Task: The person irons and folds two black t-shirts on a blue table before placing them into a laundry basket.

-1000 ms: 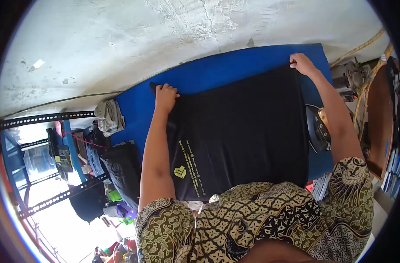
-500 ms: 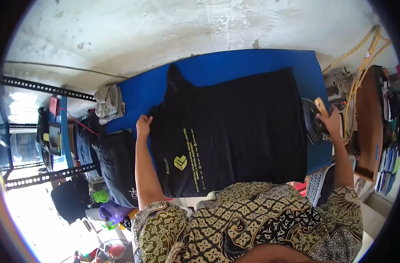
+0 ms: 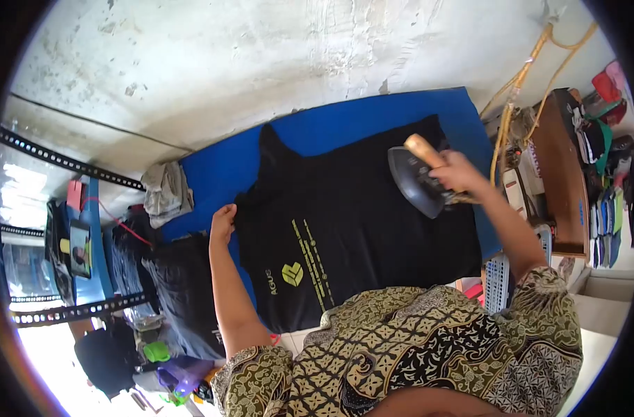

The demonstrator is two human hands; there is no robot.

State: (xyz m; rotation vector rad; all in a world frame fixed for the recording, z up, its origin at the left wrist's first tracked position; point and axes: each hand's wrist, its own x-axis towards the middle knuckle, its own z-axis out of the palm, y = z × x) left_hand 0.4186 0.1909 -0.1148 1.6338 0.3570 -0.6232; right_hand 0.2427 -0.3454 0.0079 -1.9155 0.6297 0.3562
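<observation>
A black T-shirt (image 3: 359, 201) with a yellow-green logo and lines of print lies spread on a blue ironing table (image 3: 372, 111). My right hand (image 3: 457, 172) is wrapped round the wooden handle of an iron (image 3: 416, 182), whose dark soleplate overlaps the right part of the shirt and is tilted in this view. At the left edge of the shirt, my left hand (image 3: 224, 221) pinches the fabric near the sleeve, fingers closed on it.
A folded grey cloth (image 3: 167, 191) sits at the table's left corner. Dark jeans (image 3: 185, 285) hang to the left, near a phone (image 3: 80, 248). Yellow cord (image 3: 508, 104) hangs at right, before a wooden cabinet (image 3: 564, 174) and a grey plastic basket (image 3: 498, 281).
The iron, held in my right hand, has moved left from beside the shirt's right edge to over the shirt. My left hand keeps its hold on the left edge. The view has shifted slightly.
</observation>
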